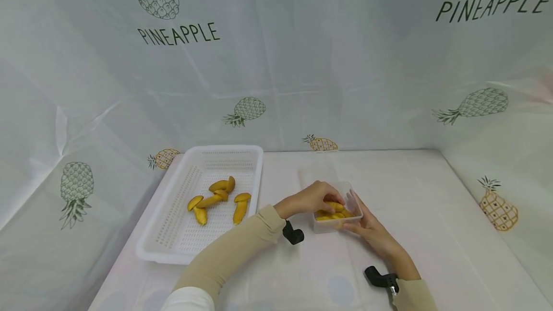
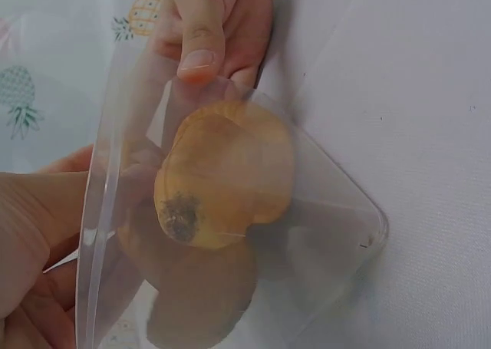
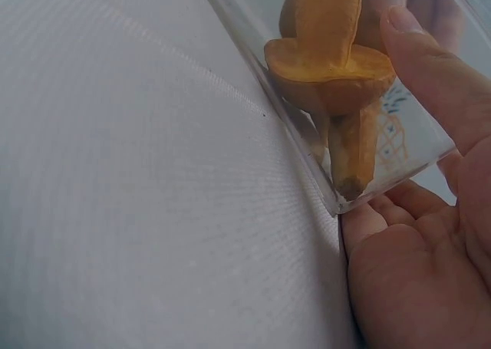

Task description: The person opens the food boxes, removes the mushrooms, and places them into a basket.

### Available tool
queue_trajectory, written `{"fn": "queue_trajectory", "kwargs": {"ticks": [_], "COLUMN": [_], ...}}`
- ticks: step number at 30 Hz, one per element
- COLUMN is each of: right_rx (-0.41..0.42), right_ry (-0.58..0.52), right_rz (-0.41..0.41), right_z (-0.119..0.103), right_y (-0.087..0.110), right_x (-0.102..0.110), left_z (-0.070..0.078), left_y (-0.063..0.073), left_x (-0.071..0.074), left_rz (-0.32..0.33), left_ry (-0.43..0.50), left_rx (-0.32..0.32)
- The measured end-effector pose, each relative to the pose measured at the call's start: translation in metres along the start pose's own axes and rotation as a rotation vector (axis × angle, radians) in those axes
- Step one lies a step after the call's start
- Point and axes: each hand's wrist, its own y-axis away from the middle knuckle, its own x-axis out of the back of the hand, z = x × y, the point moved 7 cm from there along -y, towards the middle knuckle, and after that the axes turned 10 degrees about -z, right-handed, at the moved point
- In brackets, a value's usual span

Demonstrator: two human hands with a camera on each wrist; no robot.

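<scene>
A clear plastic box (image 1: 329, 225) stands on the table with several yellow mushrooms (image 1: 339, 215) in it. My left hand (image 1: 314, 197) reaches over its left side, fingers bent down around a mushroom inside. In the left wrist view, mushrooms (image 2: 230, 165) show through the box wall, with the left hand (image 2: 34, 241) at the left edge. My right hand (image 1: 373, 234) grips the box at its right side and near corner. The right wrist view shows the thumb (image 3: 430, 73) pressed along the wall, beside a mushroom (image 3: 330, 80) with a wide cap.
At the left stands a white perforated basket (image 1: 173, 255) with several more mushrooms (image 1: 241, 208) lying apart in it. Behind the box lies a clear plastic lid (image 1: 317, 173). A pineapple-print sheet (image 1: 302, 61) hangs behind and beside the table (image 1: 410, 196).
</scene>
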Motion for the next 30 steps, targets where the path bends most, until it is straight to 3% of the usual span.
{"fn": "queue_trajectory", "kwargs": {"ticks": [7, 15, 23, 30], "right_rx": [0.022, -0.01, 0.01, -0.014], "right_ry": [-0.016, 0.023, 0.012, 0.016], "right_rz": [-0.003, 0.002, -0.006, 0.009], "right_z": [-0.003, 0.0, 0.001, 0.001], "right_y": [-0.001, 0.0, -0.002, 0.0], "right_x": [0.0, 0.002, 0.0, 0.001], "left_z": [0.0, -0.002, 0.0, 0.001], "left_y": [0.0, 0.002, 0.011, 0.021], "left_x": [0.005, 0.011, 0.027, 0.044], "left_rz": [0.043, 0.114, 0.229, 0.309], "left_ry": [0.065, 0.202, 0.401, 0.474], "left_rx": [-0.048, -0.093, -0.123, -0.107]}}
